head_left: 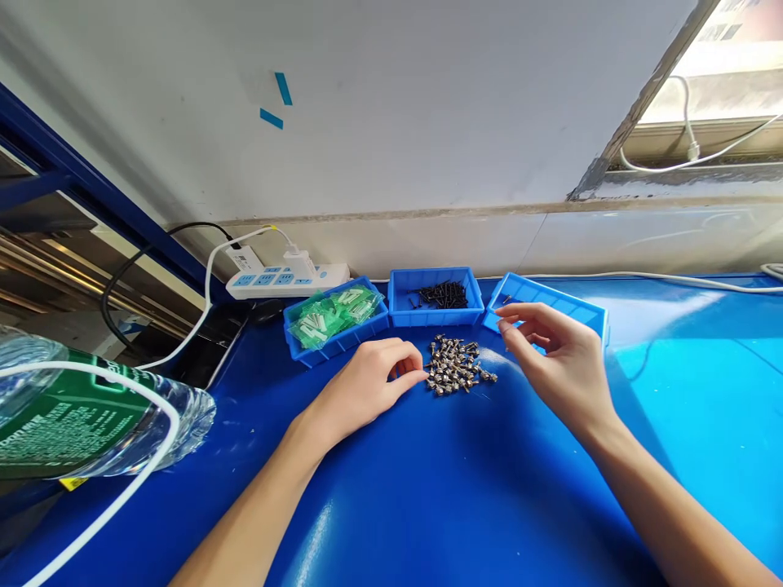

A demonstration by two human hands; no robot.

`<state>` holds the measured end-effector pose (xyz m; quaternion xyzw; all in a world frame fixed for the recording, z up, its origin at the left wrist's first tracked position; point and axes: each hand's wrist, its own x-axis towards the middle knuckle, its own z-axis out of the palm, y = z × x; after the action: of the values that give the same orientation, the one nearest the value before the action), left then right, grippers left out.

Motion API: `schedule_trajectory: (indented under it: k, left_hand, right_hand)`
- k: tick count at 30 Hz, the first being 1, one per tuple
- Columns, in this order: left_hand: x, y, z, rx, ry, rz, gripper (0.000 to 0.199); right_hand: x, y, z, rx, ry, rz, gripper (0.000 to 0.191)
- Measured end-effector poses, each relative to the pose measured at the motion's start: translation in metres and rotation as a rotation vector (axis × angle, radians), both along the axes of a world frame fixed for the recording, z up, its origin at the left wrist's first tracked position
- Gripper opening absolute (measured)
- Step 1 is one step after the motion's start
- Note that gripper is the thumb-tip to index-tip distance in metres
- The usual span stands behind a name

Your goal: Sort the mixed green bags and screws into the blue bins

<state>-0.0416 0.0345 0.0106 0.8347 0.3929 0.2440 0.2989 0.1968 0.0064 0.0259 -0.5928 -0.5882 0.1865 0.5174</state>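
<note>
A pile of small metal screws [453,367] with thick silvery heads lies on the blue tabletop. My left hand [373,379] rests at the pile's left edge, thumb and index finger closed together; whatever is between the tips is too small to make out. Over the front of the right blue bin [575,314] is my right hand [559,359], its thumb and index tips brought close in a pinch. I cannot make out what they hold. A small dark piece shows inside that bin near the fingertips; the hand hides part of the bin.
The middle blue bin [437,318] holds black screws [441,294]. In the left blue bin [342,344] are green-and-white packets [336,314]. A power strip [287,281] with cables stands behind. A large water bottle [79,416] and white cable [174,420] occupy the left.
</note>
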Motion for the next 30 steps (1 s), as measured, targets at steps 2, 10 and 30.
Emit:
schedule_trajectory:
  k: [2, 10, 30]
  left_hand:
    - [0.001, 0.001, -0.002, 0.024, -0.004, 0.019, 0.009]
    - [0.002, 0.000, -0.015, 0.069, 0.143, 0.020, 0.008]
    - [0.017, -0.011, -0.002, -0.273, -0.556, 0.175, 0.045]
  right_hand:
    - [-0.001, 0.000, -0.001, 0.004, 0.004, 0.034, 0.019]
    - [-0.003, -0.001, 0.000, -0.015, 0.011, 0.081, 0.019]
    - [-0.013, -0.006, -0.003, -0.307, 0.149, 0.538, 0.029]
